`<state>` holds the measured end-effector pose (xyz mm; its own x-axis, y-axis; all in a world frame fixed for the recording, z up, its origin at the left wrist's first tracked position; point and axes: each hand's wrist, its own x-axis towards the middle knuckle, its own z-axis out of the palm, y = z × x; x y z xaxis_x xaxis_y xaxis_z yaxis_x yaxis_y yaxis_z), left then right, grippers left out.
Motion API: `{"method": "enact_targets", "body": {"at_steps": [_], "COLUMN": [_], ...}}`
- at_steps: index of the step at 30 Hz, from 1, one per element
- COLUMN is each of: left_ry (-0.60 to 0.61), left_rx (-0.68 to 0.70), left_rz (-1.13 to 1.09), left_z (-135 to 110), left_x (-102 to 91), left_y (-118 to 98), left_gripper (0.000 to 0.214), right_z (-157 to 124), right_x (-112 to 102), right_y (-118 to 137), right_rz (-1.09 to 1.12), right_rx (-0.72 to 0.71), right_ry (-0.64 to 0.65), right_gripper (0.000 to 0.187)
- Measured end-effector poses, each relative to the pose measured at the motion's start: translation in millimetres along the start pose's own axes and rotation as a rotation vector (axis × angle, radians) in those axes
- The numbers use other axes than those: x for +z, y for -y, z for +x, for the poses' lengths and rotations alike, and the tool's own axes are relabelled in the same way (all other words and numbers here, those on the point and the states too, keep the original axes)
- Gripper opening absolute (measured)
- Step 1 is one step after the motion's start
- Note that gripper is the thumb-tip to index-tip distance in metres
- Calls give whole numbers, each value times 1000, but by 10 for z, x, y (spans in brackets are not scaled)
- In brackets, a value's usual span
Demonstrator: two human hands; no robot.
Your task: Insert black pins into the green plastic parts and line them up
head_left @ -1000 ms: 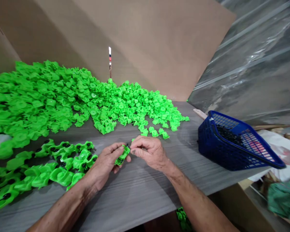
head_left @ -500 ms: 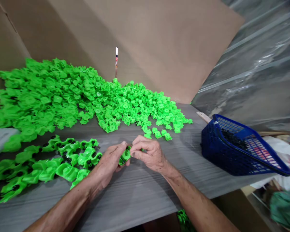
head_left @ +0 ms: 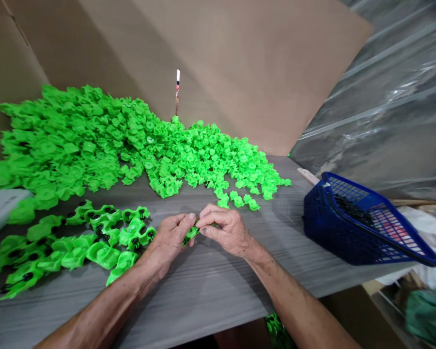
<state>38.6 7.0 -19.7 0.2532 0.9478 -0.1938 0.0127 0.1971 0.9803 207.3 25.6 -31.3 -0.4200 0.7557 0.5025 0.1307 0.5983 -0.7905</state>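
My left hand (head_left: 173, 236) is closed around a small bright green plastic toy body (head_left: 192, 233), mostly hidden by the fingers, with a dark part showing on it. My right hand (head_left: 225, 229) has thumb and forefinger pinched at the piece's right side; any small part between those fingertips is hidden. Left of my left hand lie several green toy bodies (head_left: 102, 254) with black wheel-like parts (head_left: 136, 241) fitted. A large heap of plain green toy bodies (head_left: 94, 140) spreads behind both hands.
On the grey table (head_left: 218, 295), a blue plastic basket (head_left: 319, 223) holding small black parts (head_left: 352, 208) stands at the right. Cardboard (head_left: 247, 72) rises behind the heap. A pale grey object (head_left: 3, 208) juts in from the left edge.
My left hand has turned the green toy body, so less of its hollow side shows. My right hand stays pinched beside it. The view has shifted slightly.
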Motion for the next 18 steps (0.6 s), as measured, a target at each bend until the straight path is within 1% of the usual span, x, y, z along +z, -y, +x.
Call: {"method": "enact_targets", "body": {"at_steps": [3, 7, 11, 18], "left_ry": [-22, -25, -48, -129], "left_rx": [95, 182, 201, 197], "left_rz": [82, 178, 190, 191], "left_z": [-4, -11, -7, 33], "left_x": [-7, -24, -21, -1], "left_y": [-6, -4, 18, 123], "left_gripper": [44, 43, 40, 41], "right_z": [7, 10, 2, 10], "right_x": [15, 25, 40, 125], "right_y": [-7, 7, 25, 23], "right_rz": [40, 70, 24, -36], "right_rx": [18, 21, 29, 15], "right_ry": [-41, -37, -32, -75], "right_gripper": [8, 7, 6, 6]}}
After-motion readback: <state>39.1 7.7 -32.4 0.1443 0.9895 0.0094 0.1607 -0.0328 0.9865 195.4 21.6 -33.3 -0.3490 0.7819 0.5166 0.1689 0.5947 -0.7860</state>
